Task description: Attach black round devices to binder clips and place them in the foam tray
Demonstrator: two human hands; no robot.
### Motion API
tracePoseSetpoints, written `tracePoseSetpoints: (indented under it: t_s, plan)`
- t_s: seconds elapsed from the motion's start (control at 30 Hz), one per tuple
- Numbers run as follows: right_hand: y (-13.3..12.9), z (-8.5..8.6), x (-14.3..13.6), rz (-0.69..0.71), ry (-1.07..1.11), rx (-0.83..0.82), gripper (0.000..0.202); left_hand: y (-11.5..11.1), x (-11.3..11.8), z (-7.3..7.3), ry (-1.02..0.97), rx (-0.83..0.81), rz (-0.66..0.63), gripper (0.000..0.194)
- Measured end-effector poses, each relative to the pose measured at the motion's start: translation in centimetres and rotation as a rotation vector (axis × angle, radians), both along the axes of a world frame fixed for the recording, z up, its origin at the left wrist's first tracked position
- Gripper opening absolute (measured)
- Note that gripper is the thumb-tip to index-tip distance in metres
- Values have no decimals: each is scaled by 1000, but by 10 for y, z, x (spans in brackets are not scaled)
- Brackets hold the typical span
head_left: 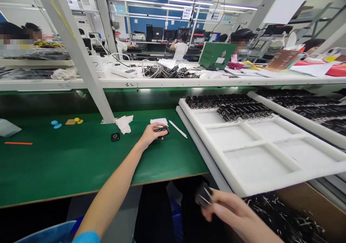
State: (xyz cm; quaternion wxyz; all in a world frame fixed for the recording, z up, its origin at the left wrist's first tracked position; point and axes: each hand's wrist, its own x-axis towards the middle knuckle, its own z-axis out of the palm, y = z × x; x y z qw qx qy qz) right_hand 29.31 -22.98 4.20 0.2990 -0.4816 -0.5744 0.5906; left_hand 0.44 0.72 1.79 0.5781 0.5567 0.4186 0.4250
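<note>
My left hand (150,135) is over the green mat (81,167), its fingers closed on a small black device (164,130) with a round mark on its face. A similar black square device (115,137) lies flat to its left. Below the table's front edge, my right hand (229,208) grips a black binder clip (204,195), blurred by motion. Beside that hand, a cardboard box (321,203) holds many loose black binder clips (283,217) with metal handles.
A white foam tray (238,153) with rows of black clips (243,111) at its far end stands right of the mat. Close to my left hand lie a white pen (177,129) and a crumpled tissue (124,124). A slanted white post (89,70) rises behind; people sit beyond.
</note>
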Motion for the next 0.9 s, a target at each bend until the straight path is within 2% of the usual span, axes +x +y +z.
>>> tracePoseSetpoints:
  t_s: [0.07,0.1,0.2,0.3,0.4,0.5,0.63,0.77,0.9]
  plan:
    - [31,-5,-35,79,147,8,39,4,-6,-2,23,18,-29,49]
    - [47,-10,-49,64,215,25,38,6,-9,-3,32,24,-44,48]
    - [94,-32,-73,-152,392,93,38,10,-15,-2,48,26,-86,46]
    - [132,-52,-81,-395,515,120,51,9,-19,3,51,27,-114,46]
    - [156,-63,-83,-458,529,141,52,6,-19,8,62,35,-159,46]
    - [163,-70,-82,-415,493,148,52,4,-18,10,67,24,-221,46]
    - [159,-74,-78,-393,512,182,49,3,-15,10,83,22,-296,44]
    - [155,-71,-76,-438,434,289,51,1,-11,10,142,44,-344,41]
    - [154,-68,-78,-417,347,324,51,-2,-5,10,181,58,-368,41]
